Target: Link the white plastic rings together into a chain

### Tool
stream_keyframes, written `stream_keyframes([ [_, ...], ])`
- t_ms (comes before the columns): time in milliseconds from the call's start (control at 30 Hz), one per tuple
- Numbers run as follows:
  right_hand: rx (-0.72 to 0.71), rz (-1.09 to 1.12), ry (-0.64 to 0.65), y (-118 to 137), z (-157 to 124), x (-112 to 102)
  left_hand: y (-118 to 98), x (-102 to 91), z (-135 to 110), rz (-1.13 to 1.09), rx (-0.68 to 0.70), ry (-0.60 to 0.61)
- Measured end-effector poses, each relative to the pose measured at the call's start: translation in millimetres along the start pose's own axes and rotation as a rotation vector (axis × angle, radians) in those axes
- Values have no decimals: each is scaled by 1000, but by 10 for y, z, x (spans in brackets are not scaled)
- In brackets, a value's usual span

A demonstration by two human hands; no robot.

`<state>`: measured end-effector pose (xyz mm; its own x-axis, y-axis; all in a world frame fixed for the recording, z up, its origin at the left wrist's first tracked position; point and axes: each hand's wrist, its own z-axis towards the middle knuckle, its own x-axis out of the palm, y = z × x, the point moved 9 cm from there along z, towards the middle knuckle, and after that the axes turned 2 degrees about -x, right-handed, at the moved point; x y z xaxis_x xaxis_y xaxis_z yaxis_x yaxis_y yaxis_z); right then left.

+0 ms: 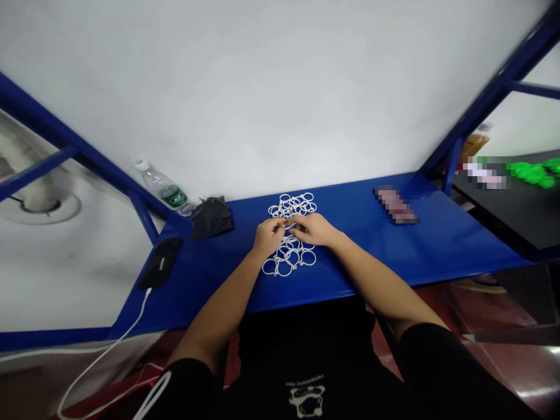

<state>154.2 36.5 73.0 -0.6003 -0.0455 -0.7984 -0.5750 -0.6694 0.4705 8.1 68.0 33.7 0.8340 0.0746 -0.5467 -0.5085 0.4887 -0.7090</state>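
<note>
My left hand (268, 236) and my right hand (314, 228) meet over the middle of the blue table. Both have their fingers closed in a pinch on one white ring (289, 226), mostly hidden by the fingertips. A cluster of white plastic rings (290, 204) lies just beyond my hands, against the wall side. Nearer to me, below the hands, is a second cluster of white rings (284, 267). These rings overlap each other and have small clasp-like tabs.
A clear water bottle (168, 189) leans at the back left beside a black plastic bag (213, 217). A black power bank or phone (161, 262) with a white cable lies at the left edge. A blurred-out pinkish object (396, 205) lies right on the blue table (350, 256).
</note>
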Motion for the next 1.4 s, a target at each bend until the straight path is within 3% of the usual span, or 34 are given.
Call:
stream_keyframes([
  [167,196,-154,-100,-287,16,-171,-231,123,-44,-27,159,220],
  [267,280,-200,-84,-483,9,-188,-268,191,-90,-81,155,312],
  [367,278,-200,-25,-588,7,-82,-186,189,-86,-150,74,266],
  [467,187,-172,41,-549,20,88,-67,175,-64,-176,7,188],
  [600,92,-116,123,-429,29,254,-66,211,-66,-150,28,218],
  [733,168,-144,134,-461,22,228,-145,222,-84,-62,44,269],
  [967,329,-224,204,-587,-26,227,-22,141,-33,-22,-42,170],
  [1167,291,-270,239,-514,-14,261,-20,150,-11,111,1,143],
  [1400,242,-257,203,-464,9,248,75,220,-23,199,-123,233],
])
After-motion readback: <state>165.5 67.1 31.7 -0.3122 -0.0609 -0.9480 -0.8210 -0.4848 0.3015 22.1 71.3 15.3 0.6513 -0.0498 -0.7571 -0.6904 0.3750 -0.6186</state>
